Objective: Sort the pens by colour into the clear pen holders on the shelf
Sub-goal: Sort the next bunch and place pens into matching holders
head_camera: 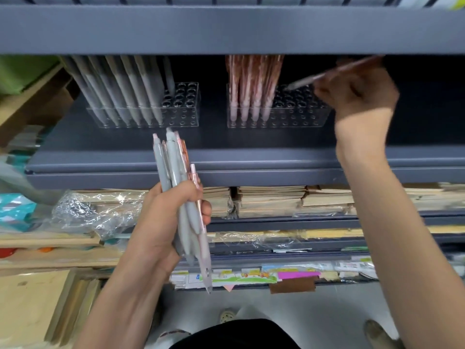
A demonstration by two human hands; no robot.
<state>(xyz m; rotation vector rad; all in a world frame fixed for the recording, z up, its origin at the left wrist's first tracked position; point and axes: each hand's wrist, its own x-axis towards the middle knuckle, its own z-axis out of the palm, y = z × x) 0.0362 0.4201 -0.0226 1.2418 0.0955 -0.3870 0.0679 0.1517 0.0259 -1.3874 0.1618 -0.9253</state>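
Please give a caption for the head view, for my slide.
Right hand holds a pen over the pink-pen holder; left hand grips grey and pink pens.

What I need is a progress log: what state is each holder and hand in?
left holder: partly filled with grey pens, right holes empty
right holder: partly filled with pink pens, right holes empty
left hand: grips bunch of grey and pink pens
right hand: holds one pen, tip at right holder
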